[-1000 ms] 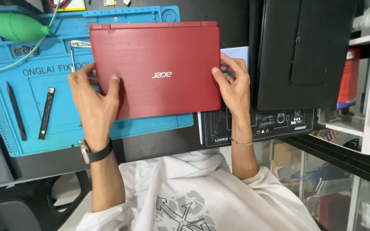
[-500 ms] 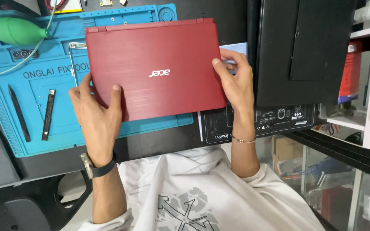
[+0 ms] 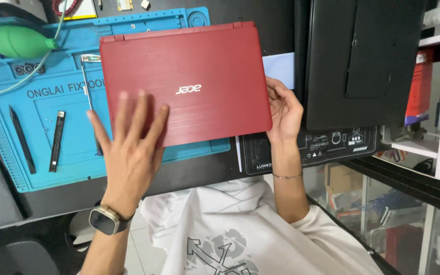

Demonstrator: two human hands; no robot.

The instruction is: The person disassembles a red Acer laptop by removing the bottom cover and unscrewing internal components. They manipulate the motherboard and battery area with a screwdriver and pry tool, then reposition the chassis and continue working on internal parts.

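Head view. Closed red laptop [image 3: 187, 84] lies lid up, partly on a blue work mat [image 3: 67, 147], its right part over the dark desk [image 3: 189, 170].

Left hand [image 3: 128, 147]: fingers spread wide, open, over the laptop's near left corner; blurred, so contact cannot be told. Grips nothing. Watch on that wrist.

Right hand [image 3: 283, 112]: at the laptop's right edge, fingers curled around it, holding the edge. Thin bracelet on the wrist.

On the mat, left of the laptop: two dark slim tools [image 3: 39, 140], a green air blower [image 3: 11, 42] at the far corner. Black flat panel [image 3: 362, 61] just right of the right hand.
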